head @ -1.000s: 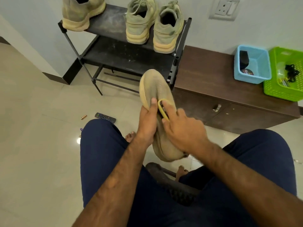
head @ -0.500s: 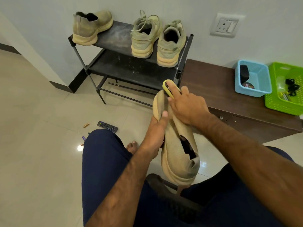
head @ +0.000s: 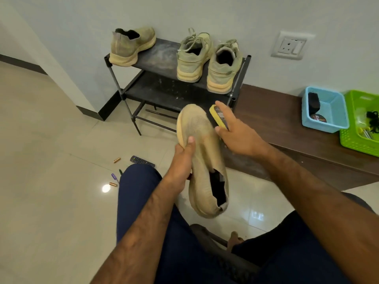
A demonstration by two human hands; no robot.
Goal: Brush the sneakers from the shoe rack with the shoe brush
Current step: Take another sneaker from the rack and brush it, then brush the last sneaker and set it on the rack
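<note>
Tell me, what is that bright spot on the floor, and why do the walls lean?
Head view: the bright spot is glare, likely a lamp mirrored in the glossy floor tiles; a fainter reflection lies near the sneaker. Same view: the wide-angle lens tilts the wall corner and shoe rack; light is soft, and the sneaker and shoe brush look fairly sharp.

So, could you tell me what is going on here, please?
A seated person is brushing shoes. The left hand grips a tan knit slip-on sneaker by its sole edge, toe pointing away. The right hand holds a yellow-backed shoe brush at the sneaker's right side near the toe. Three more sneakers wait on the black metal shoe rack: a matching tan one at left, a laced olive pair at right.
</note>
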